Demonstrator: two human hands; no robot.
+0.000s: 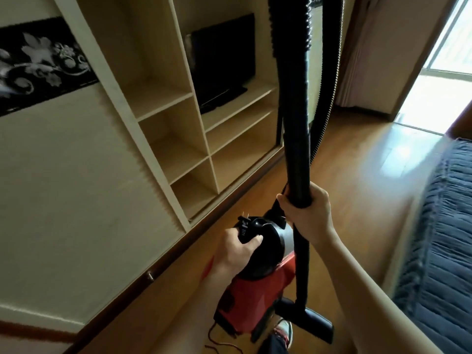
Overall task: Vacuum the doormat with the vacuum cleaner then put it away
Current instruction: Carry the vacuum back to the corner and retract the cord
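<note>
The right hand (304,210) is wrapped firmly round the black wand (297,159), fingers curled about the tube, which is held upright in the middle of the view. The left hand (238,251) is closed over the top of the vacuum cleaner (247,295), and the plug (244,227) is clamped under its fingers against the round black housing, prongs pointing up. The red body is seen just below that hand, near and centre, tilted nose-down. Whether it rests on the floor cannot be told.

The wand is carried down the right side of the red body to the floor nozzle (318,321), just beside a shoe (284,330). A thin cord (209,335) is trailed over the wooden floor (357,154) at the near edge. A ribbed hose (329,72) is looped down behind the wand.

To the left, open shelves (178,129) are set into the wall, and a dark television (224,60) is stood on one of them. A black floral panel (38,62) is fixed at the left edge. To the right, a bed (439,238) under a blue quilted cover is seen, with a bright window (449,47) far beyond it.
</note>
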